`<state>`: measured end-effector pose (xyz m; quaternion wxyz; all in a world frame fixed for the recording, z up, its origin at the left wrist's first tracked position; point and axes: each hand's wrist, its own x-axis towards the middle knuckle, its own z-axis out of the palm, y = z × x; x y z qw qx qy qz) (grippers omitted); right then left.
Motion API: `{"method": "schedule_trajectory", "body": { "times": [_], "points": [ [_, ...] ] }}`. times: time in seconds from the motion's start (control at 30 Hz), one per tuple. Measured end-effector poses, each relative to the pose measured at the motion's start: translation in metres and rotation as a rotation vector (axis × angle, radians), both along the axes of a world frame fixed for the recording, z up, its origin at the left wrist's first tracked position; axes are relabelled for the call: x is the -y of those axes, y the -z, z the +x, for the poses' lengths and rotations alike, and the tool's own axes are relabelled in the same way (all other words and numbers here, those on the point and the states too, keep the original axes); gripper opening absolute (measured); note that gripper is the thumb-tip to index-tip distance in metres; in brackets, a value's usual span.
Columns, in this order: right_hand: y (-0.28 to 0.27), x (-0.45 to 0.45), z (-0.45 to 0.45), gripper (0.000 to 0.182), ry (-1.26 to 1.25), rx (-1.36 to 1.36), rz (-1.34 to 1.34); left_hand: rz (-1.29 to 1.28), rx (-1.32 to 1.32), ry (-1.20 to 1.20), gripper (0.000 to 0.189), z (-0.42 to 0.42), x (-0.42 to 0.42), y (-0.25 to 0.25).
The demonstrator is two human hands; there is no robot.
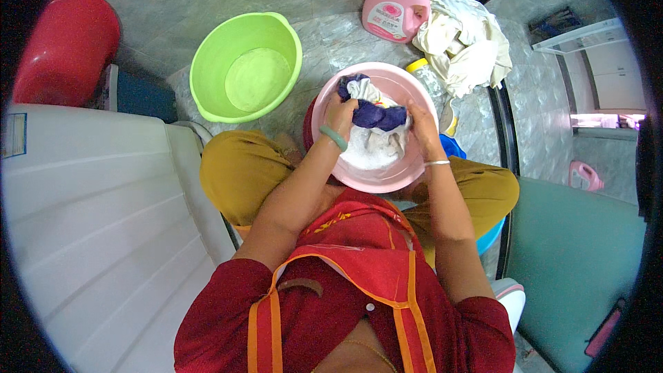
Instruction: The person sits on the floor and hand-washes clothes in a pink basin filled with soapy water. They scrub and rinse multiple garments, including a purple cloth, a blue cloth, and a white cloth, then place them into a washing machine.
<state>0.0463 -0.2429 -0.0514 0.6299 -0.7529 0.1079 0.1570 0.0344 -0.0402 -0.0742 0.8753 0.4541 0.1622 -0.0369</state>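
Observation:
A pink plastic basin [380, 182] stands between my knees, with sudsy water in its bottom. Over it, a white and navy cloth garment [380, 116] is stretched between my two hands, and its pale part hangs down into the suds. My left hand [342, 114], below a green bangle, grips the navy part at the garment's left side. At its right side my right hand [422, 127] holds the navy edge; some of its fingertips are hidden by cloth.
A green basin [207, 72] sits up left, near a red bucket [72, 46]. Beyond the pink basin are a pink detergent jug [396, 5], a yellow-lidded jar [426, 75] and heaped white cloth [466, 44]. A white ribbed surface [103, 217] lies at left, a glass panel [575, 248] at right.

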Motion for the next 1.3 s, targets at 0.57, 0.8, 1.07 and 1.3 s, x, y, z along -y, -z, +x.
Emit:
{"method": "schedule_trajectory", "body": {
  "times": [0.57, 0.8, 1.07, 1.3],
  "points": [
    [-0.052, 0.054, -0.008, 0.025, 0.321, 0.163, 0.437, 0.644, 0.111, -0.321, 0.035, 0.009, -0.048, -0.035],
    [-0.057, 0.068, -0.018, 0.035, 0.275, 0.045, 0.26, 0.972, 0.288, -0.218, 0.035, 0.007, -0.051, -0.033],
    [0.001, 0.034, -0.009, 0.042, -0.17, 0.22, -0.303, 1.343, 0.173, 0.48, 0.042, -0.016, -0.013, 0.005],
    [0.081, -0.04, -0.027, 0.081, -0.104, 0.167, -0.864, 1.36, 0.335, 1.018, 0.054, -0.034, 0.019, 0.071]
  ]
}}
